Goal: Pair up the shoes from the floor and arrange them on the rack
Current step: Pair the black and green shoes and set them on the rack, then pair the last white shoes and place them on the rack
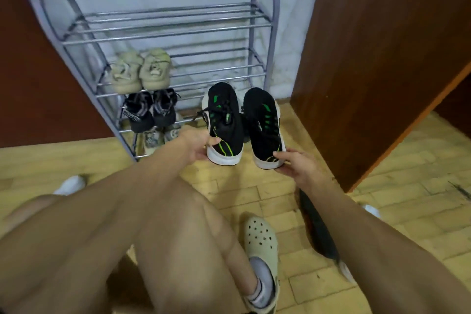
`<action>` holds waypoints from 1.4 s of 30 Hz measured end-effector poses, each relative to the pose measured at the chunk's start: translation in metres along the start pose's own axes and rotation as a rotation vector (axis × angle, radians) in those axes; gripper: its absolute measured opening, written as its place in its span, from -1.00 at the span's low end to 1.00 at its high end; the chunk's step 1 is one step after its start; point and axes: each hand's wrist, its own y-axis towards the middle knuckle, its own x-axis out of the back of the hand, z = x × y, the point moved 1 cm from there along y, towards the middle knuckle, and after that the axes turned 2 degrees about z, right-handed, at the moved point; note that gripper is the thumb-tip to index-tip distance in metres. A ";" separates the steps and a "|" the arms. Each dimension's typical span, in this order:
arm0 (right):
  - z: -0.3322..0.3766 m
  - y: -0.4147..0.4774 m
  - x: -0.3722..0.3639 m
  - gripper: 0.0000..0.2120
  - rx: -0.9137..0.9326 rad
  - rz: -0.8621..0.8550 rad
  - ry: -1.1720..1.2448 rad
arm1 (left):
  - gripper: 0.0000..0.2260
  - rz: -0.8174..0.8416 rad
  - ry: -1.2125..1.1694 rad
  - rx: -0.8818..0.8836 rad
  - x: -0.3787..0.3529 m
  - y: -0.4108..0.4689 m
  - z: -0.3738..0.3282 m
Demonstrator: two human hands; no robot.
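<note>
I hold a pair of black sneakers with green marks and white soles, toes pointing at the rack. My left hand (196, 146) grips the heel of the left sneaker (224, 122). My right hand (295, 164) grips the heel of the right sneaker (263, 126). The grey metal rack (163, 33) stands against the wall. A beige pair (141, 71) sits on a middle shelf at the left. Below it sits a black and grey pair (150, 109), and a pale patterned pair (160, 136) is at the bottom.
A brown wooden cabinet (369, 58) stands close at the right, a dark door panel (30, 79) at the left. On the yellow tiled floor lie a dark shoe (318, 227) and white shoes (71, 185). My foot wears a cream clog (262, 239).
</note>
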 end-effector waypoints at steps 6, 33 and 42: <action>0.066 0.034 -0.048 -0.81 0.096 0.052 -0.018 | -0.92 -0.062 -0.097 -0.037 0.036 0.041 -0.041; 0.179 0.219 -0.122 -0.60 0.105 0.020 -0.274 | -0.81 -0.164 0.138 -0.173 0.022 0.248 -0.152; 0.167 0.152 -0.069 -0.55 0.213 0.052 -0.738 | -0.64 -0.150 0.203 -0.364 -0.001 0.140 -0.129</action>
